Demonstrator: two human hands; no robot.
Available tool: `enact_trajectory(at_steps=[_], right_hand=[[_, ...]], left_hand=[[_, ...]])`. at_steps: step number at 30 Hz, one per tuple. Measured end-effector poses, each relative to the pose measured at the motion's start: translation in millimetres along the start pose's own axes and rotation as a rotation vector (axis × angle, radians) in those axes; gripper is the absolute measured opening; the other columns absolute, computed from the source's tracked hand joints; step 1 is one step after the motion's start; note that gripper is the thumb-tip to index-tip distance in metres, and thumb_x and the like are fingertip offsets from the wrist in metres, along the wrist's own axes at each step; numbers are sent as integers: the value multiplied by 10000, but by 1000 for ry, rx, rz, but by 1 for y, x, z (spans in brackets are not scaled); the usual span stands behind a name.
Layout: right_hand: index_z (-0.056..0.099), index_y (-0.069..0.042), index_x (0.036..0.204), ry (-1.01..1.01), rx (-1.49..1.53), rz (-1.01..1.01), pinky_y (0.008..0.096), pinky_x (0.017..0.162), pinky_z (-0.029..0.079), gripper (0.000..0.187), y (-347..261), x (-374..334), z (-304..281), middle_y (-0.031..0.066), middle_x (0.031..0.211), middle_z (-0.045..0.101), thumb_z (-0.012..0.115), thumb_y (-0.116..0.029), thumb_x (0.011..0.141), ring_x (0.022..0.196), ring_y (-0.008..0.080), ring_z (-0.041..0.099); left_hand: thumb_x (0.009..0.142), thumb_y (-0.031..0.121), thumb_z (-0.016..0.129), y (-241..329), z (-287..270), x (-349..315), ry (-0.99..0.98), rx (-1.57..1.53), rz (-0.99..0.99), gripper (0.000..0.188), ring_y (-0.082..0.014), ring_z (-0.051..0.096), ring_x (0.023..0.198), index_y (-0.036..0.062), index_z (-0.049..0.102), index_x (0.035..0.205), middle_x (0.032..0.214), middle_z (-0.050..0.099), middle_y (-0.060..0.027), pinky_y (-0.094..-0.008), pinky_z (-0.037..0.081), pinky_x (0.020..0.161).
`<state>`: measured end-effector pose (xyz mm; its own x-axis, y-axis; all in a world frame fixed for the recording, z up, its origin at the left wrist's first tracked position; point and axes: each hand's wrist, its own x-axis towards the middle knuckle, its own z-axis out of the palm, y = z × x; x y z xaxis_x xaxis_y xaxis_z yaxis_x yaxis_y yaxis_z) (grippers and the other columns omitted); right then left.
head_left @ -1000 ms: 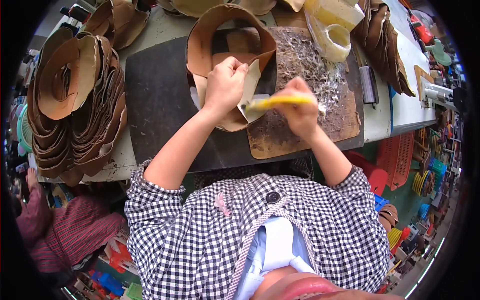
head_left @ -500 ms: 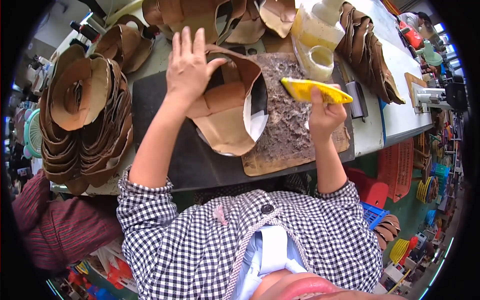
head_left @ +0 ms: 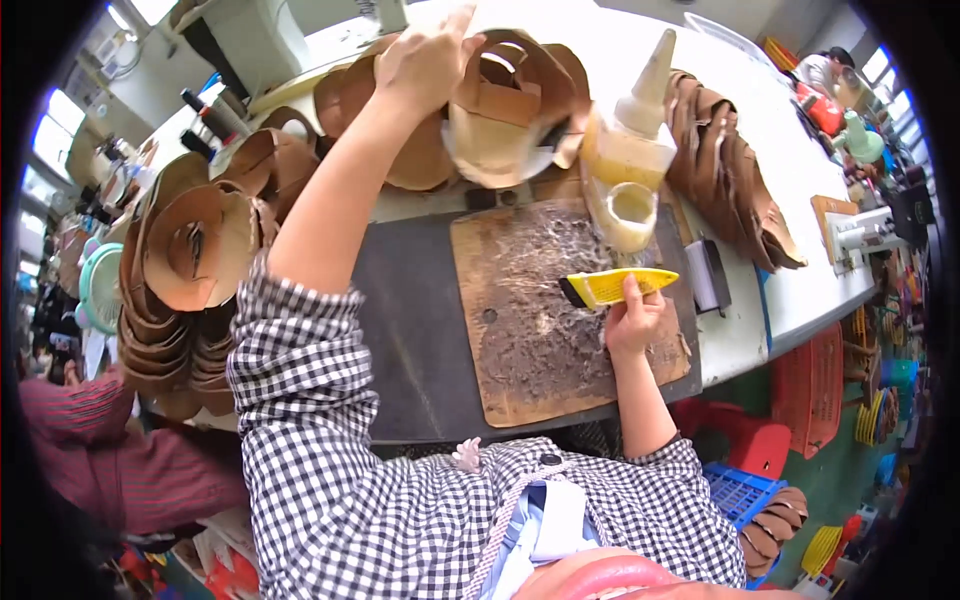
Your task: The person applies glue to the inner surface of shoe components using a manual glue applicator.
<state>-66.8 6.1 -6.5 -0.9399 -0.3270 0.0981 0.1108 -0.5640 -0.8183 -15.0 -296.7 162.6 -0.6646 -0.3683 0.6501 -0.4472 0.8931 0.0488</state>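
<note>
My left hand [head_left: 425, 68] is stretched to the back of the table, its thumb and fingers at the edge of a brown leather shoe upper [head_left: 492, 145]. That upper is blurred and hangs among other uppers; the grip itself is partly hidden. My right hand [head_left: 635, 318] grips a yellow brush [head_left: 625, 286] with a dark tip, just above a glue-crusted board [head_left: 510, 350]. Beyond the brush stands a translucent glue bottle [head_left: 630, 150] with a long nozzle and an open round mouth low on its front.
Under the board lies a black mat [head_left: 405, 330]. Stacked brown uppers [head_left: 195, 250] rise at the left, and a row of folded leather pieces [head_left: 725, 165] leans at the right. A small dark block [head_left: 707, 275] sits beside the board. Another person's striped sleeve [head_left: 90, 410] shows at left.
My left hand has carried the upper off the mat and board to the far uppers. The right hand still holds the brush, now lower in the picture; the view has tilted up.
</note>
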Motion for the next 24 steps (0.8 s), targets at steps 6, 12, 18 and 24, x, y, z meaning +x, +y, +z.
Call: enact_trajectory(at_steps=[6, 12, 18, 24], right_hand=[[543, -77, 758, -12, -221, 80, 156, 429, 348, 51, -12, -1, -2, -19, 655, 536, 595, -76, 761, 503, 30, 463], [545, -18, 822, -38, -136, -131, 210, 561, 454, 136, -4, -3, -11, 55, 735, 569, 559, -152, 811, 615, 88, 539], [533, 4, 848, -186, -35, -174, 245, 688, 462, 140, -3, -19, -23, 65, 798, 575, 560, -128, 811, 713, 122, 557], [530, -1, 833, -165, -104, -147, 211, 657, 438, 152, -11, -28, -37, 44, 770, 561, 580, -141, 799, 678, 93, 534]], left_hand=[[784, 264, 538, -77, -122, -138, 49, 104, -293, 252, -279, 584, 795, 95, 602, 960, 876, 607, -129, -342, 462, 687], [759, 228, 583, -136, -215, -245, 283, 315, -533, 221, -254, 604, 730, 63, 613, 903, 814, 622, -110, -321, 471, 650], [645, 38, 510, -158, -214, -231, 204, 251, -240, 306, -256, 548, 870, 79, 589, 938, 914, 598, -101, -332, 420, 818], [690, 56, 480, -181, -167, -267, -608, 392, -319, 391, -226, 447, 1086, 211, 544, 1043, 1100, 527, -75, -364, 395, 880]])
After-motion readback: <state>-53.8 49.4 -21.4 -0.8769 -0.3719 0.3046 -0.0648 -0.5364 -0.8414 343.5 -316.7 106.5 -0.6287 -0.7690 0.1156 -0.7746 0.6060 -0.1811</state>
